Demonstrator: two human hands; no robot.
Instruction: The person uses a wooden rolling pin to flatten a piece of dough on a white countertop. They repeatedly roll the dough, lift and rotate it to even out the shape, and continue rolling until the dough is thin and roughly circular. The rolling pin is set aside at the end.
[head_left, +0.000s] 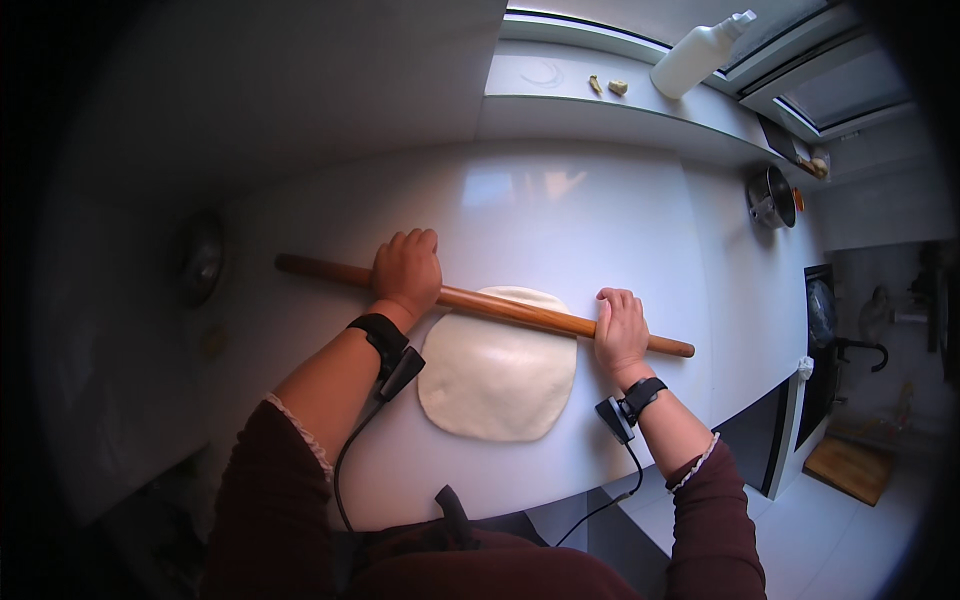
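Note:
A long wooden rolling pin lies slantwise across the upper part of a flat, rounded sheet of pale dough. My left hand grips the pin just beyond the dough's upper left side, and a length of the pin sticks out to its left. Near the pin's right end, my right hand is closed around it, to the right of the dough. The dough rests on a white countertop. A narrow strip of dough shows above the pin. Each wrist bears a black strap with a cabled device.
A metal bowl sits in shadow at the left. At the back, a ledge holds small pale pieces and a white spray bottle. A metal pot stands far right. Lower right is a wooden board. Cables hang from both wrists.

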